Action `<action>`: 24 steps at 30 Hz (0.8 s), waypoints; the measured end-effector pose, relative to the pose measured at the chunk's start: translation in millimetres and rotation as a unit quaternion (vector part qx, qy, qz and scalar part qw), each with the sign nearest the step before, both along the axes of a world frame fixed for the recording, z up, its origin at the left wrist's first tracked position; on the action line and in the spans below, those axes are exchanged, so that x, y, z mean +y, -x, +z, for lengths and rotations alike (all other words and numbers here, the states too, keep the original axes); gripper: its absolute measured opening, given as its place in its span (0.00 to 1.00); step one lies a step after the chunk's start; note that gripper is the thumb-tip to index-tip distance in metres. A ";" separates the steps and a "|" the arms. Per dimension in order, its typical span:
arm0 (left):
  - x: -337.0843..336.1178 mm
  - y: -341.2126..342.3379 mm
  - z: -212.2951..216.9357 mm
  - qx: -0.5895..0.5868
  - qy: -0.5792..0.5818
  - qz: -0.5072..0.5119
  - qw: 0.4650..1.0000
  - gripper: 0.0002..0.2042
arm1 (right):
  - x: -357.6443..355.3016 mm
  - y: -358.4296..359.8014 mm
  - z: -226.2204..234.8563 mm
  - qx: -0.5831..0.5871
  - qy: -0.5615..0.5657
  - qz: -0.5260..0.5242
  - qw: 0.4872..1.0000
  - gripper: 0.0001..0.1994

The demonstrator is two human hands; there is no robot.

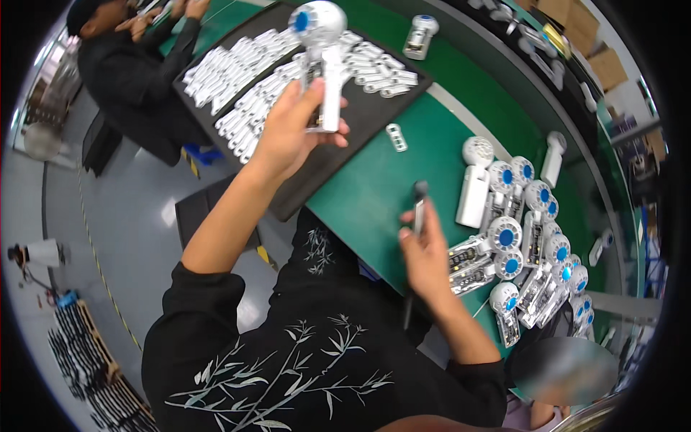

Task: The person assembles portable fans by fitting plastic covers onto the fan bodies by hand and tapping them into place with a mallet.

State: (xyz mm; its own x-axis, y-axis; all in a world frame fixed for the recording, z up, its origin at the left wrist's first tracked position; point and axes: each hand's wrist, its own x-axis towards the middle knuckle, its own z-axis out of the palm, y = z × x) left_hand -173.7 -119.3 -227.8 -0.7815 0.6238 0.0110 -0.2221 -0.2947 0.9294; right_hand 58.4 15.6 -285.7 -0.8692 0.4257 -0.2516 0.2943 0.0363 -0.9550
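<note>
My left hand grips a white handheld fan with a blue centre, raised upright over a dark tray of white handle shells. Its handle side is open, showing parts inside. My right hand holds a thin dark screwdriver, tip up, above the green workbench. A heap of partly built fans with blue centres lies just right of that hand.
One loose white shell piece lies on the green mat beside the tray. A single fan body stands at the tray's far edge. Another person in black works at the far left. Cardboard boxes sit top right.
</note>
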 end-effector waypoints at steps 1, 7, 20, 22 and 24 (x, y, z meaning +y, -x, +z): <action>-23.3 -4.8 -3.1 -0.026 -0.022 0.058 0.998 0.15 | 9.6 11.4 -0.9 0.003 -0.044 -0.022 0.999 0.33; -139.5 -17.4 -17.7 -0.058 -0.047 0.230 0.970 0.12 | 14.9 68.6 -11.1 0.081 -0.487 0.024 0.869 0.24; -204.1 -60.7 -71.6 -0.047 0.001 0.264 0.963 0.14 | -104.6 191.1 -24.1 0.175 -0.481 0.277 0.813 0.11; -199.2 -66.2 -72.2 -0.063 0.008 0.262 0.963 0.15 | -96.5 187.3 -23.7 0.148 -0.497 0.253 0.817 0.12; -200.9 -71.1 -72.3 -0.049 0.013 0.239 0.970 0.16 | -91.1 187.8 -21.2 0.131 -0.503 0.228 0.823 0.13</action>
State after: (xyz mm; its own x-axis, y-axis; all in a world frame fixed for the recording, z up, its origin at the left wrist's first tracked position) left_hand -102.6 -320.2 -300.1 -0.9781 0.1882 -0.0886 -0.1529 -0.3621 0.9195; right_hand -129.4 -75.5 -306.9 -0.9645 -0.0822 0.2511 -0.1812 0.8974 -0.4023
